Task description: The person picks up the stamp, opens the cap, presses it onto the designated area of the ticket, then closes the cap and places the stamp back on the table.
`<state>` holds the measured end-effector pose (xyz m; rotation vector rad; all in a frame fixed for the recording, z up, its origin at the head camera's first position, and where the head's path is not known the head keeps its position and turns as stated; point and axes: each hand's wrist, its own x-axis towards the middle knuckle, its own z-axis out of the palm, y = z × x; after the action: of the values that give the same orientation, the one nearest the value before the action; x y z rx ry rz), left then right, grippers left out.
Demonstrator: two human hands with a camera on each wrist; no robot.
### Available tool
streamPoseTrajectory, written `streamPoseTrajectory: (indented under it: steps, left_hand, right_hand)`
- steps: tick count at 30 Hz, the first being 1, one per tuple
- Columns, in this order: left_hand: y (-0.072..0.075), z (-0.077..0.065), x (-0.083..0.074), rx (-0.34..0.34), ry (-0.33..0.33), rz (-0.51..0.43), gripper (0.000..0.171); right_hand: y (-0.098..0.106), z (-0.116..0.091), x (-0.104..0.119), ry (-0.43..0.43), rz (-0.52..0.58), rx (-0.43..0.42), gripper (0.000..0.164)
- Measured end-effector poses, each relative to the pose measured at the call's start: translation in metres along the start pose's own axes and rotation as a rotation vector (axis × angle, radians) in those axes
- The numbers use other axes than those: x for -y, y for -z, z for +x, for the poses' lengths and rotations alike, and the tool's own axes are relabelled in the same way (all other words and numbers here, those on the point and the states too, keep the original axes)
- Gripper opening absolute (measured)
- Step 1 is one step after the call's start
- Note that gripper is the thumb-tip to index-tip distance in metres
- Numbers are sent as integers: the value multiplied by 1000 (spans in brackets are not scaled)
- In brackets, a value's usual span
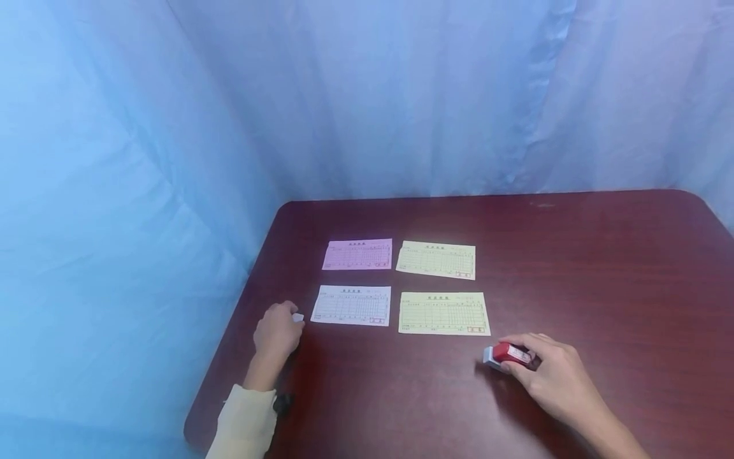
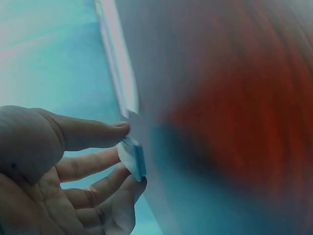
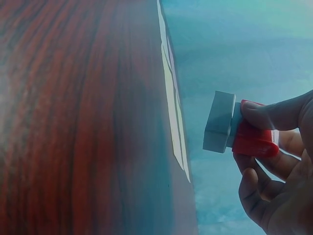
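My right hand (image 1: 553, 376) grips a red self-inking stamp (image 1: 512, 352) with a pale grey base, held near the table's front right. In the right wrist view the thumb lies along one side of the red body (image 3: 255, 139), fingers on the other. At the left, my left hand (image 1: 278, 330) pinches a small whitish stamp cap (image 2: 133, 159) between thumb and fingertips. Between the hands lie a white slip (image 1: 352, 305) and a yellow slip (image 1: 444, 313). Behind them are a pink slip (image 1: 358, 254) and a pale yellow slip (image 1: 437, 259). Each slip bears a red boxed mark at its lower right.
The slips lie flat on a dark reddish-brown table (image 1: 602, 274) with rounded corners. Blue curtains (image 1: 401, 95) hang behind it and along its left side. A black band (image 1: 283, 403) shows by the left sleeve (image 1: 243, 421).
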<state>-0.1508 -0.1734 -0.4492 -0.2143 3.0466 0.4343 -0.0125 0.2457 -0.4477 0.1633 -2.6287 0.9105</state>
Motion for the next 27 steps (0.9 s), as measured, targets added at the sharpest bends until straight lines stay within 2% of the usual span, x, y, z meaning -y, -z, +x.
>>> streamPoseTrajectory:
  steps: [6,11,14,18,21,27]
  left_hand:
    - [8,-15,-22,-83,-77,-37,32]
    - [9,-32,-45,-156,-207,-34,34]
    - [9,-40,-61,-154,-285,-104,34]
    - [8,-47,-77,-128,-337,-243,34]
    - [7,-50,-86,-104,-374,-366,31]
    - [1,-53,-99,-70,-522,-636,30]
  right_hand:
    - [2,1,2,-13,-7,-6,40]
    - [2,1,4,-42,25,1,39]
    - [3,0,5,-98,73,8,38]
    - [3,-1,7,-173,139,26,35]
    - [5,0,8,-221,271,55,33]
    - [14,4,6,-288,725,100,30]
